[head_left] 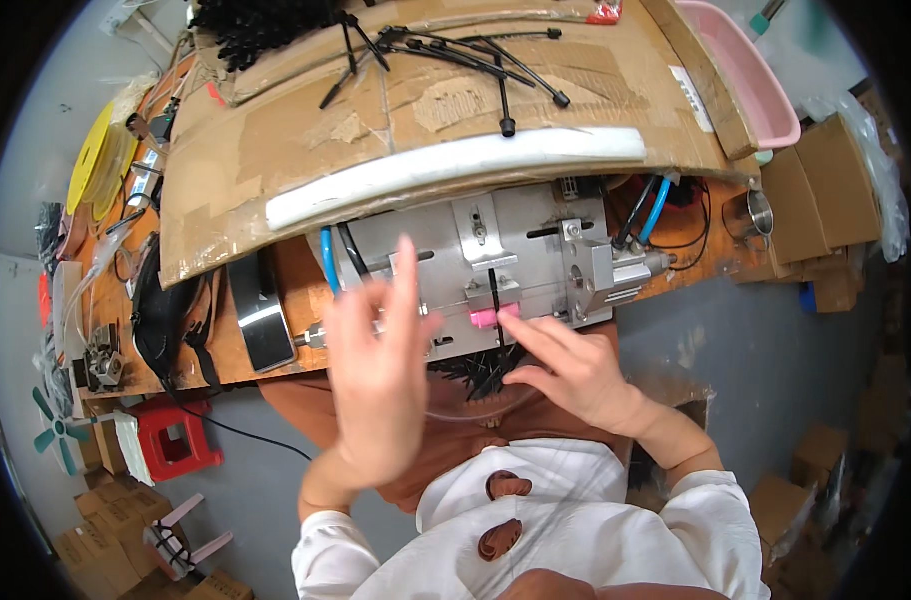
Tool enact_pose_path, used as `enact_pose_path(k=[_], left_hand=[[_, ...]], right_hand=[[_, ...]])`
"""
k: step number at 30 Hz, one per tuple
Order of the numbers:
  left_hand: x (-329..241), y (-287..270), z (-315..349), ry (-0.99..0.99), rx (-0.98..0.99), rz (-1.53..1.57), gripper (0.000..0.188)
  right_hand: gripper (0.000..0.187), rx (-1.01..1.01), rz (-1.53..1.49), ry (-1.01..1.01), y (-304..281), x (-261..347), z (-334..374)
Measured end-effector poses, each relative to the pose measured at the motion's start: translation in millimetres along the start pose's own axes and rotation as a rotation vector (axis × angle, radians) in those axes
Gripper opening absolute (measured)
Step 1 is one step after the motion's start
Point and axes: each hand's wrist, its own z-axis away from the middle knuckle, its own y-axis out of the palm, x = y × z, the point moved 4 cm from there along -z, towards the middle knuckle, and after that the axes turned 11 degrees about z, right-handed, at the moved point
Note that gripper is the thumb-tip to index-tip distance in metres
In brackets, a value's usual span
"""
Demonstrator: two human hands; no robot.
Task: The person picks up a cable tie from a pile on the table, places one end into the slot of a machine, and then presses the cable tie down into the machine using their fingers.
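Observation:
A metal fixture [496, 235] with brackets and clamps lies at the table's front edge. A thin black rod [495, 290] runs lengthwise across its middle, past a small pink block [485, 318]. My right hand [581, 372] reaches in from the right, its forefinger stretched to the rod beside the pink block and its thumb held apart. My left hand [381, 350] is raised over the fixture's left part, blurred, with its forefinger pointing away from me and nothing visible in it. Several black rods [471, 372] lie bunched at my lap, partly behind my right hand.
Above the fixture, a cardboard cover [306, 165] bears a white foam strip [456, 170] and loose black rods with end caps [476, 55]. A phone [265, 318] lies left; blue tubes [657, 210] run beside the fixture. A metal cup [748, 215] stands right, a red stool [179, 440] lower left.

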Motion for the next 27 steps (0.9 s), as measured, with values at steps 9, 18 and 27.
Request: enact_pose_path(k=[9, 18, 27], left_hand=[[113.4, -4.0, -218.2, 0.478, -0.104, -0.407, 0.027], [103.3, -12.4, -172.6, 0.355, 0.098, -0.25, 0.011], [57.3, -25.8, -137.1, 0.047, 0.162, -0.058, 0.012]], right_hand=[[0.009, -0.344, 0.495, -0.189, -51.2, -22.6, -210.1], [0.013, 0.148, 0.731, -0.013, -23.2, -51.0, -279.4], [0.023, -0.174, 0.236, -0.091, -95.0, -54.8, -262.0]])
